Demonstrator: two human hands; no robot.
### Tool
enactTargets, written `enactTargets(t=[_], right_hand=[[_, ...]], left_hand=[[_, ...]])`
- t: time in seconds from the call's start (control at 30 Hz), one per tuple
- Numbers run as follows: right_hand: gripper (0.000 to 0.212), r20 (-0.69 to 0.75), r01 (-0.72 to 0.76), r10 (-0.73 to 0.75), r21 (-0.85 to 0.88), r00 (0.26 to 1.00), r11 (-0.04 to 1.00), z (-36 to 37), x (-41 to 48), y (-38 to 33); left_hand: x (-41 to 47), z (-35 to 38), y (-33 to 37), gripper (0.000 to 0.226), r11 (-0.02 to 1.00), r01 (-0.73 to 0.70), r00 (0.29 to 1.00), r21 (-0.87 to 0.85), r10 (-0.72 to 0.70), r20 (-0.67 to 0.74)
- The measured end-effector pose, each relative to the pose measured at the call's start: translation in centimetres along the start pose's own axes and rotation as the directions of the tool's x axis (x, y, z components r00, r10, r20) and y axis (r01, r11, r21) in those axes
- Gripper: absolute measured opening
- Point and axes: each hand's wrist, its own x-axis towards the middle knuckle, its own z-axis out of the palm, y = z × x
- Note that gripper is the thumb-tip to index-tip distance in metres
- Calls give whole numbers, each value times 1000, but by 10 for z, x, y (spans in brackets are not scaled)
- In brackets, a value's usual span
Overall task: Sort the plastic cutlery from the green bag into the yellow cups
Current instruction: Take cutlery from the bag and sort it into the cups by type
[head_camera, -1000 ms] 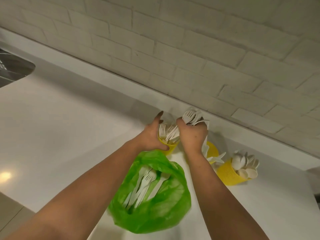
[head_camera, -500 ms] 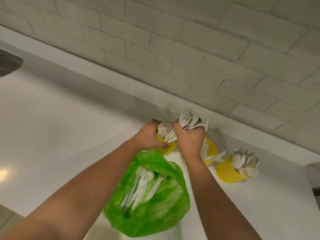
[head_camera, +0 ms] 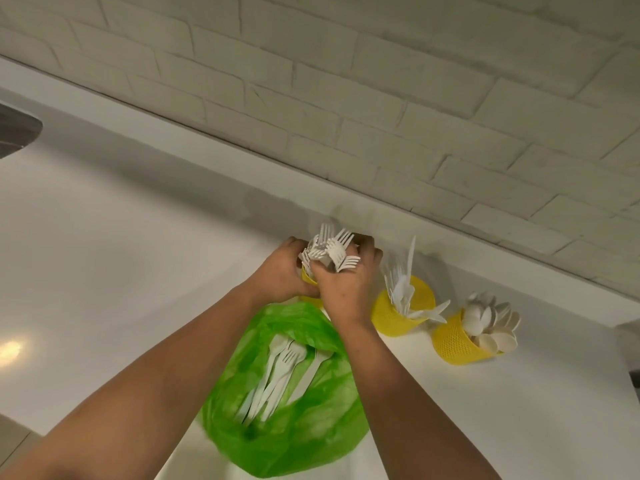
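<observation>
Three yellow mesh cups stand in a row by the wall. My left hand (head_camera: 280, 271) grips the leftmost cup (head_camera: 308, 278), which is mostly hidden behind both hands. My right hand (head_camera: 346, 282) holds a bundle of white plastic forks (head_camera: 332, 249) at that cup's mouth, tines fanning upward. The middle cup (head_camera: 391, 315) holds knives. Spoons fill the right cup (head_camera: 453, 344). The open green bag (head_camera: 311, 438) lies in front of the cups with several white forks (head_camera: 277, 379) inside.
All of it rests on a white counter (head_camera: 138, 271) against a white brick wall (head_camera: 381, 98). A metal sink edge (head_camera: 17, 133) shows at the far left. A dark object (head_camera: 635, 375) sits at the right edge.
My right hand has brought its bundle of forks left and down to the leftmost cup, next to my left hand. The knives it seemed to cover now stand visible in the middle cup.
</observation>
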Motion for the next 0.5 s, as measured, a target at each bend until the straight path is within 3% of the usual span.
enactTargets(t=[0.13,0.23,0.3,0.37,0.43,0.5], right_hand=[[44,-123,15,-25,-78,992,997,-6,2,1],[63,-120,-89,100,100,988,991,-5,5,-4],[73,-29,-122,130,192,991,974,-4,1,-11],[58,52,-180,174,188,983,965,3,3,-5],[54,108,-181,164,172,981,968,7,1,3],[56,143,-193,172,149,975,970,8,-3,12]], left_hand=[[-2,5,2,74,1000,17,998,4,-17,56],[2,-12,-2,90,996,87,975,-22,-80,206],[-8,-43,7,97,969,112,983,-220,-76,165],[-11,-62,34,86,950,-44,998,-310,53,19],[-5,-57,65,77,955,-291,956,-58,288,-52],[4,-33,84,63,897,-403,914,180,404,31]])
